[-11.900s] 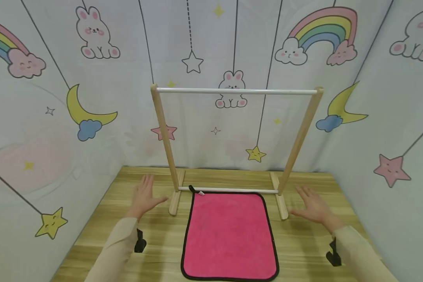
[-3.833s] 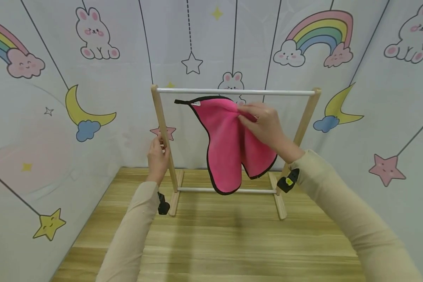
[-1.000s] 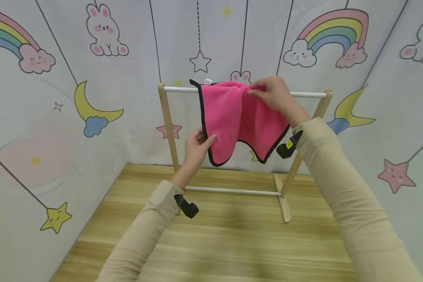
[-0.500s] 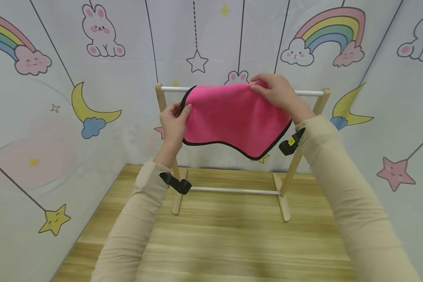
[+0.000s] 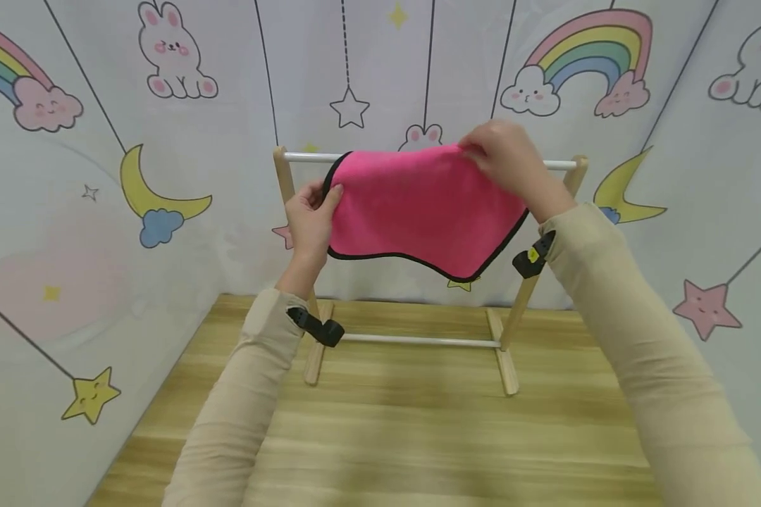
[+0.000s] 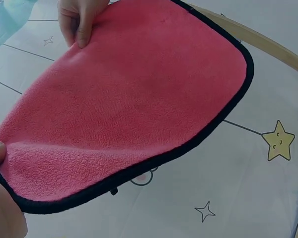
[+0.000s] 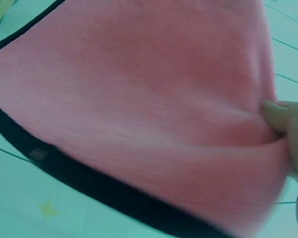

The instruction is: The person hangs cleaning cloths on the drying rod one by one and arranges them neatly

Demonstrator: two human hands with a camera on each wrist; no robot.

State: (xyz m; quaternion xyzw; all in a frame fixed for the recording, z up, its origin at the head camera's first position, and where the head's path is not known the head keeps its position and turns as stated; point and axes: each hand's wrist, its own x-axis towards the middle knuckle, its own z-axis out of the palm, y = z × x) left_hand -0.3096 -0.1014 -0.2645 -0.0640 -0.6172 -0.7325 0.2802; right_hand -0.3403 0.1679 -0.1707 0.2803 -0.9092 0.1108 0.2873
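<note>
Beige sleeves (image 5: 228,401) span the bench (image 5: 418,443) in front of the wooden garment rack (image 5: 418,341). Before the rack's left post (image 5: 284,177), the left hand (image 5: 309,218) pinches the side edge of a black-bordered pink towel (image 5: 409,208), thumb in front. Just inside the rack's right post (image 5: 520,303), the right hand (image 5: 507,156) pinches the towel's top. The towel hides the middle of the rack's white top rail (image 5: 307,157); whether the rail bears its weight cannot be told. The step in hand seems to be spreading the towel along that rail; the next move probably calls for levelling the lower border, which dips toward the right post. Behind the rack hangs a cartoon-printed backdrop (image 5: 228,148).
</note>
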